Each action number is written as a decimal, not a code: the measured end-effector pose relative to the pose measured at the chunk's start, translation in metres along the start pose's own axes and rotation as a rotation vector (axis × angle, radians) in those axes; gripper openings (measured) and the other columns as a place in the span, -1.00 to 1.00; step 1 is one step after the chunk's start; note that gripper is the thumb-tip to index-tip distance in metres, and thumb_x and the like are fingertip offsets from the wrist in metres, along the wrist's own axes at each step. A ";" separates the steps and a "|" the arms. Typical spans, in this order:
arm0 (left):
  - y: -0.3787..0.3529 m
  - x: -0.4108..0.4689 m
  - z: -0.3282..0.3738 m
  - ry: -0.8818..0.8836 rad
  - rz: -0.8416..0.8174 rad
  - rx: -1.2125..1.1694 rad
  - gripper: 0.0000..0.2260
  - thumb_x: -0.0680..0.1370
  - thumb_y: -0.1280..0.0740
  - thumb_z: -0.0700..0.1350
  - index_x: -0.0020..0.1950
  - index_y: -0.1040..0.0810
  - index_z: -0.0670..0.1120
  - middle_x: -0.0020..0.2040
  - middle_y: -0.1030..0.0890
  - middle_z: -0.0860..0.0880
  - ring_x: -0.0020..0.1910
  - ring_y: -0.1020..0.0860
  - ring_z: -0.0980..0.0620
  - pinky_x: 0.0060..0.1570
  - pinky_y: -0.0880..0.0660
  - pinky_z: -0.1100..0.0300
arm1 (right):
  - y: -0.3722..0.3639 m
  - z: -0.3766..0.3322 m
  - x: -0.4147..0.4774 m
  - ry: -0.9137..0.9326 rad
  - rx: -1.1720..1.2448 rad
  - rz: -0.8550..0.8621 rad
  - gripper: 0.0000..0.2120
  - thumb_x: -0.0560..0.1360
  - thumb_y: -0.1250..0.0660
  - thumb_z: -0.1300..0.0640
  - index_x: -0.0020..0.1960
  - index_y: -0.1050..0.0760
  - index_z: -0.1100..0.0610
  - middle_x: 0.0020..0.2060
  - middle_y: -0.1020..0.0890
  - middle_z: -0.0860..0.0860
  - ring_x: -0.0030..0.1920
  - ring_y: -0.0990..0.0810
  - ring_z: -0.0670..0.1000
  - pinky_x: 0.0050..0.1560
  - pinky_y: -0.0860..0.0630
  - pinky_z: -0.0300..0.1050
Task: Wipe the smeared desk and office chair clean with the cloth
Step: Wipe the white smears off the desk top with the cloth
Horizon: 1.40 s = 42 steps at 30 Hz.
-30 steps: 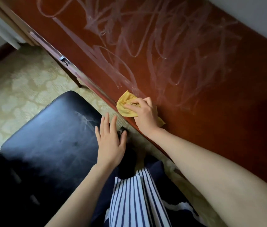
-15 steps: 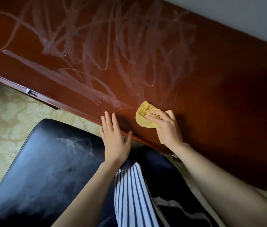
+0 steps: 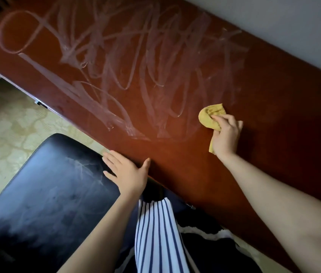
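Cloth (image 3: 210, 117): yellow and bunched, it lies on the worktop (image 3: 273, 138) at the right edge of the smears (image 3: 136, 66), and our right hand (image 3: 226, 134) grips it.
Risk: we judge the bunched cloth may only drag the chalky film about and leave streaks if we press too lightly.
Look: soft and crumpled, with one tail trailing under our palm.
Support: our left hand (image 3: 128, 172) lies flat, fingers straight, at the worktop's near edge.
Seat: the chair (image 3: 47, 184) is black, with pale smears across it.

- cloth (image 3: 210, 116) on desk (image 3: 273, 119), right of the smears (image 3: 128, 62), under right hand (image 3: 227, 134)
- left hand (image 3: 129, 174) at desk's near edge
- chair (image 3: 43, 196) left of it, before the desk
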<state>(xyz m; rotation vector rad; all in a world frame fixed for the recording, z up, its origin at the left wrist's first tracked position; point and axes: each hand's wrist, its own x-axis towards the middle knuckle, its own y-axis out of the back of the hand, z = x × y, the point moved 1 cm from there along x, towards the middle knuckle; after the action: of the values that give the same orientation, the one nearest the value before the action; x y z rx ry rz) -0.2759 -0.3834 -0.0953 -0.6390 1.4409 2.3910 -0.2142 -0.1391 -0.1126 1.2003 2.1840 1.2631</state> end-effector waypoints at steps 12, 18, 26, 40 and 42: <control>-0.005 0.013 0.024 0.165 -0.166 -0.319 0.32 0.23 -0.59 0.12 0.42 0.42 -0.35 0.54 0.10 -0.23 0.53 0.09 -0.14 0.49 0.03 0.00 | -0.054 -0.073 -0.019 0.375 0.114 -0.212 -0.57 0.34 -0.34 0.47 0.10 -0.65 0.10 0.02 -0.65 0.04 -0.05 -0.50 0.21 -0.08 -0.53 0.11; -0.013 0.012 0.016 0.147 -0.167 -0.385 0.33 0.22 -0.62 0.04 0.44 0.46 -0.26 0.52 0.05 -0.18 0.51 0.03 -0.08 0.43 -0.07 0.09 | -0.039 -0.046 -0.052 0.524 0.101 -0.250 -0.45 0.24 -0.38 0.55 0.13 -0.64 0.13 0.06 -0.65 0.04 -0.06 -0.35 -0.01 -0.08 -0.54 0.04; -0.014 0.017 0.020 0.280 -0.202 -0.209 0.42 0.11 -0.59 0.24 0.46 0.42 -0.26 0.53 0.11 -0.19 0.52 0.08 -0.13 0.48 0.00 -0.12 | 0.000 -0.004 -0.064 0.363 0.039 -0.182 -0.36 0.24 -0.29 0.62 0.19 -0.60 0.12 0.11 -0.62 0.03 -0.06 -0.37 0.00 0.02 -0.38 -0.27; -0.011 0.015 0.023 0.289 -0.225 -0.193 0.41 0.17 -0.57 0.24 0.40 0.54 -0.22 0.55 0.16 -0.13 0.53 0.12 -0.08 0.45 0.03 -0.20 | -0.026 -0.049 0.043 0.093 -0.040 -0.175 -0.58 0.49 -0.23 0.44 0.24 -0.56 0.10 0.22 -0.56 0.02 0.14 -0.38 0.10 0.13 -0.33 -0.22; -0.011 0.016 0.022 0.293 -0.237 -0.213 0.41 0.17 -0.58 0.24 0.39 0.55 -0.21 0.54 0.15 -0.12 0.53 0.14 -0.08 0.45 0.07 -0.21 | -0.038 -0.067 0.048 0.161 -0.049 -0.226 -0.58 0.49 -0.23 0.44 0.25 -0.55 0.10 0.23 -0.55 0.01 0.16 -0.37 0.08 0.12 -0.29 -0.29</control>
<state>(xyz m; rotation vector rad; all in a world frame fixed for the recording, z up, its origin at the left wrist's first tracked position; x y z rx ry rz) -0.2894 -0.3588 -0.1024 -1.1844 1.1385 2.3505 -0.3045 -0.1456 -0.1030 0.8302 2.3094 1.3469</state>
